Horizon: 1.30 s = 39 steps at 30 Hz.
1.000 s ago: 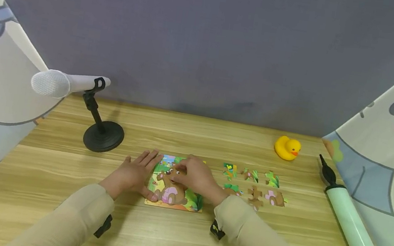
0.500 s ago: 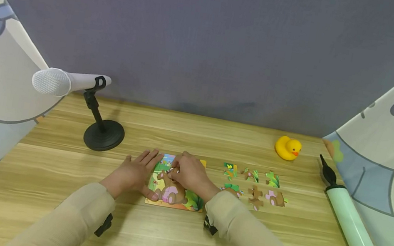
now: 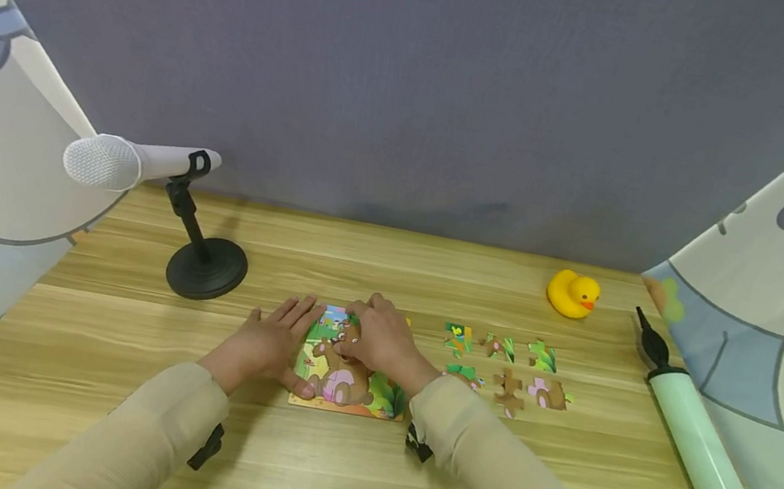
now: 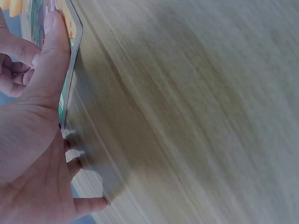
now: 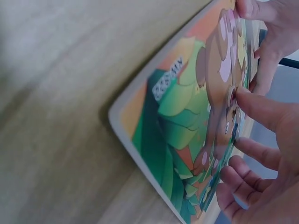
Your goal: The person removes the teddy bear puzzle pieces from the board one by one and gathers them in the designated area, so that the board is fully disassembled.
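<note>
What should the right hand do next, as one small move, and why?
The right hand should probably press gently at the bear's face: its fingers touch the puzzle there, while the left hand rests on the puzzle's left side. Whether anything there sits raised is unclear.

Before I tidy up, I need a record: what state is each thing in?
Puzzle, flat, partly covered
Loose pieces, apart from puzzle
Left hand, fingers spread, thumb on puzzle
Right hand, fingers touching puzzle
Stand, upright
Microphone, mounted on stand
Rubber duck, upright
Green cylinder, lying down
</note>
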Each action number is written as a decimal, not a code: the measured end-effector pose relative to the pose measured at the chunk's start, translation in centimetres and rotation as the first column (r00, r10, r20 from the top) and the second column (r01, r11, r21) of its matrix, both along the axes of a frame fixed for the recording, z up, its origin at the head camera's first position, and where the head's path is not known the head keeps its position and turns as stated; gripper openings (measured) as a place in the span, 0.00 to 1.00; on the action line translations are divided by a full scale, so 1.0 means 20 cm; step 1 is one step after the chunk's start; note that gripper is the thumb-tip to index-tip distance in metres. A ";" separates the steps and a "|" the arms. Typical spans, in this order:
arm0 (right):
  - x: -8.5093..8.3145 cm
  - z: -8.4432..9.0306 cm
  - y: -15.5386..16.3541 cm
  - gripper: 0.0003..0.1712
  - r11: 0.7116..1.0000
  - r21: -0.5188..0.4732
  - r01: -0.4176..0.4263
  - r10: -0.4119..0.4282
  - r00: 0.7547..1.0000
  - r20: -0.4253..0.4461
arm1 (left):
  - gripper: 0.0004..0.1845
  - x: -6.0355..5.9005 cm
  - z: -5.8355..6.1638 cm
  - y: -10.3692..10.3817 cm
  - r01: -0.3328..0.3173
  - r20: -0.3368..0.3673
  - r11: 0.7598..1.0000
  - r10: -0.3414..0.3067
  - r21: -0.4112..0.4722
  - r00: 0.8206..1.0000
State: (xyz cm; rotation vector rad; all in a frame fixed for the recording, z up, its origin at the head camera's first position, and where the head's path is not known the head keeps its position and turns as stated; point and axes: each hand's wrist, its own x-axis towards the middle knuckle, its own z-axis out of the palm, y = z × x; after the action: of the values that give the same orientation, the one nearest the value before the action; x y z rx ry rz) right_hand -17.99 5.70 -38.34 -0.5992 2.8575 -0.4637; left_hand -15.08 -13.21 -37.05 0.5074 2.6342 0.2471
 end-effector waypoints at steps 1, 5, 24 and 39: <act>0.00 0.00 0.00 0.34 1.000 -0.011 0.001 -0.001 1.000 0.001 | 0.71 0.00 0.00 0.00 0.001 -0.002 1.000 -0.001 0.001 1.000; -0.01 -0.01 0.02 0.31 0.998 -0.055 0.020 -0.019 1.000 0.016 | 0.70 0.00 -0.01 0.00 0.006 -0.010 1.000 -0.006 0.007 1.000; -0.03 -0.04 0.12 0.23 0.982 -0.190 -0.004 0.002 1.000 -0.008 | 0.70 0.00 -0.01 0.00 0.009 -0.008 1.000 -0.009 0.010 1.000; 0.02 0.03 0.32 0.25 0.949 -0.302 -0.092 0.111 0.993 0.046 | 0.71 -0.01 -0.01 0.00 -0.002 0.032 1.000 0.001 0.016 0.999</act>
State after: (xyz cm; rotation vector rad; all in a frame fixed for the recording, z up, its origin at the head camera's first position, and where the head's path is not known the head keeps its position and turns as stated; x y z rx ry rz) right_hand -17.68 12.20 -37.74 -0.7630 2.7001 -0.8914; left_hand -15.29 -13.30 -37.20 0.5026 2.6036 0.2745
